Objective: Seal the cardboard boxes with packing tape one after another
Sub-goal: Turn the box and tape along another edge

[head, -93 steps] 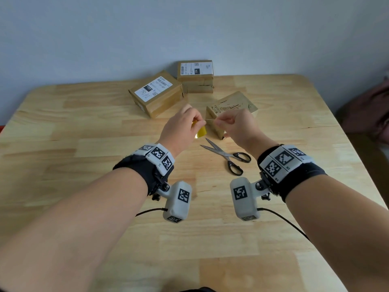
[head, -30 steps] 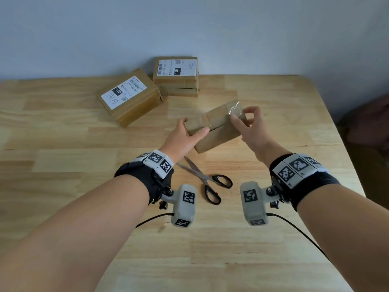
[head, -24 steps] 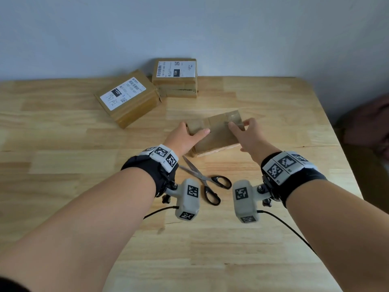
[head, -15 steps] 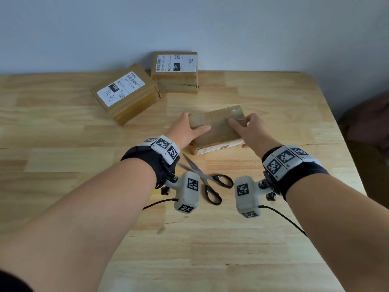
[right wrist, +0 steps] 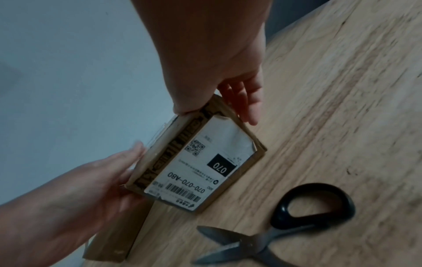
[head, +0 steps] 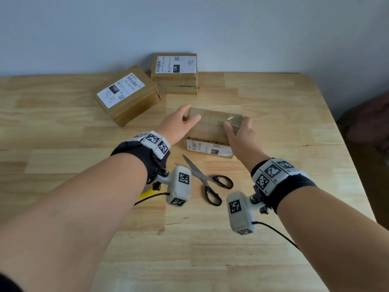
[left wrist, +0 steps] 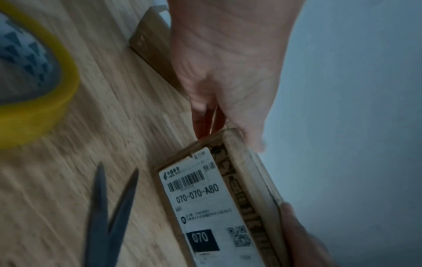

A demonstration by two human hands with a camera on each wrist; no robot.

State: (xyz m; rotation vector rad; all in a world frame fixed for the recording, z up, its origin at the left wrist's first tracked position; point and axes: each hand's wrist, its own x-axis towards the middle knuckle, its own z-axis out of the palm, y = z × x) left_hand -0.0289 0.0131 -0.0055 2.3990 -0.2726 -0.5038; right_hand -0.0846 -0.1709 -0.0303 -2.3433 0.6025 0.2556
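A small cardboard box (head: 211,128) stands on the wooden table (head: 63,144), its white 070 label (left wrist: 200,204) facing me and clear tape (head: 230,118) shining on its top. My left hand (head: 179,123) clasps the box's left end, thumb lying on top. At the right end my right hand (head: 237,131) does the same, thumb on the taped top and fingers (right wrist: 248,101) down the side. The right wrist view shows the box (right wrist: 200,162) between both hands. A yellow tape roll (left wrist: 34,94) lies near my left wrist.
Black-handled scissors (head: 208,182) lie open just in front of the box. Two more labelled cardboard boxes sit at the back, one angled at the left (head: 126,93) and one by the wall (head: 174,72). The table's right edge (head: 345,144) is close.
A second ago both hands held the box lifted and tilted. It has since been turned and set down on the table, label side toward me, with both hands still on its ends.
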